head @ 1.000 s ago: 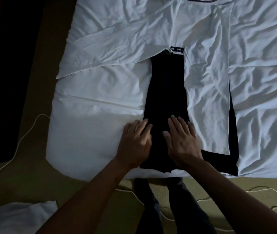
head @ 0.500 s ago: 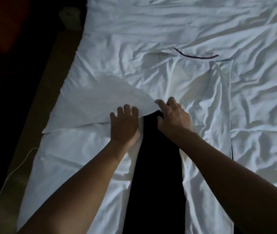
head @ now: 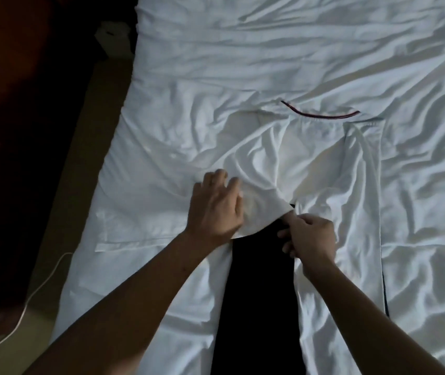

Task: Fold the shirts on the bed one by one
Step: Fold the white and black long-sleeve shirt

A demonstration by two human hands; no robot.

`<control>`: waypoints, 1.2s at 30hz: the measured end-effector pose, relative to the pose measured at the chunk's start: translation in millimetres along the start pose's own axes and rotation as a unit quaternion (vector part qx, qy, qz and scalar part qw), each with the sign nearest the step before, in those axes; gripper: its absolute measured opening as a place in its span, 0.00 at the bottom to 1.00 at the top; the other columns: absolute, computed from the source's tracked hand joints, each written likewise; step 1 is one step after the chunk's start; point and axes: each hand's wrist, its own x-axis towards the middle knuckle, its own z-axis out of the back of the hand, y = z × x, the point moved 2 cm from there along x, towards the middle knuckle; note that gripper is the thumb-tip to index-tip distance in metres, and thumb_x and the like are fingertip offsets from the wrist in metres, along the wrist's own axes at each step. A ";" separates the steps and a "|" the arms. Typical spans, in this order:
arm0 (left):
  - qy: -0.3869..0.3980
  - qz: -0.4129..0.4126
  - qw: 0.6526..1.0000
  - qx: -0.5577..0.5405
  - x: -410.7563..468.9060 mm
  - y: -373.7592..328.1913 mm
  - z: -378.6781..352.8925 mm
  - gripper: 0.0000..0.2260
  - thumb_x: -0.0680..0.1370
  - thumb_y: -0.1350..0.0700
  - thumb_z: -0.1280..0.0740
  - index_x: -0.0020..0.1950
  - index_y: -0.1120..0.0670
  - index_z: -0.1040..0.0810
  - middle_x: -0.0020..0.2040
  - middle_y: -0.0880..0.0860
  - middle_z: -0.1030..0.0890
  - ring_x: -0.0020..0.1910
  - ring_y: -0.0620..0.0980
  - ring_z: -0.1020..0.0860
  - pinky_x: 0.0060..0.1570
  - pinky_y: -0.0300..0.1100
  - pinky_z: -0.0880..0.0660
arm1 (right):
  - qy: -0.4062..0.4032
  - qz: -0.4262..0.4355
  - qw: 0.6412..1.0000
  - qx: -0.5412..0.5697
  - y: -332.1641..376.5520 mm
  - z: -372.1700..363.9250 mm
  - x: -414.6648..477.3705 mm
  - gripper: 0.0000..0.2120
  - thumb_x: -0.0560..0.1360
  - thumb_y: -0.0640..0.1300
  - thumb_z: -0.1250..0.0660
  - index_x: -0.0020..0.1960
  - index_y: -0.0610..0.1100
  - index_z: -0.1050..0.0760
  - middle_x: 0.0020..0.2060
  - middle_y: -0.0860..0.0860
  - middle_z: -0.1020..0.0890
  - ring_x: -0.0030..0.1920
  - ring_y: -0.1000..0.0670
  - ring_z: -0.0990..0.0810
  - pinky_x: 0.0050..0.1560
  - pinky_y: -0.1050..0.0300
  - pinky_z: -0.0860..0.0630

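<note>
Pinching the far end of the long folded black shirt with curled right hand, flat left hand just beside on the white fabric sleeve, strip running bodyward on the white-sheeted bed.

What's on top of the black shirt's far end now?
A white fabric flap lies over the far end of the black shirt, with the left hand resting on it. The right hand grips the shirt's edge there. The covered end cannot be seen.
</note>
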 end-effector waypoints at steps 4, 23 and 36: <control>0.202 0.188 0.960 0.037 14.1 57.5 -2.4 0.34 0.75 0.45 0.42 0.78 0.59 0.40 0.73 0.62 0.32 0.74 0.64 0.35 0.73 0.67 0.41 | 0.083 -0.108 0.983 0.124 5.2 -24.8 -11.3 0.21 0.78 0.58 0.32 0.52 0.39 0.19 0.42 0.43 0.14 0.32 0.44 0.19 0.27 0.56 0.25; 0.380 0.088 0.837 -0.384 -49.2 74.9 58.1 0.08 0.70 0.58 0.22 0.46 0.58 0.17 0.36 0.48 0.19 0.35 0.44 0.22 0.39 0.41 0.25 | 0.071 -0.170 0.919 0.348 17.3 -20.0 10.8 0.09 0.83 0.37 0.38 0.61 0.36 0.23 0.50 0.43 0.17 0.49 0.43 0.15 0.33 0.51 0.17; 0.386 0.422 0.514 -0.640 -133.5 -32.0 1.8 0.14 0.76 0.63 0.25 0.61 0.61 0.18 0.55 0.60 0.13 0.53 0.60 0.14 0.54 0.56 0.18 | 0.257 -0.177 0.945 0.096 -43.9 26.5 -22.9 0.24 0.74 0.46 0.23 0.65 0.36 0.20 0.60 0.40 0.17 0.62 0.40 0.17 0.66 0.42 0.22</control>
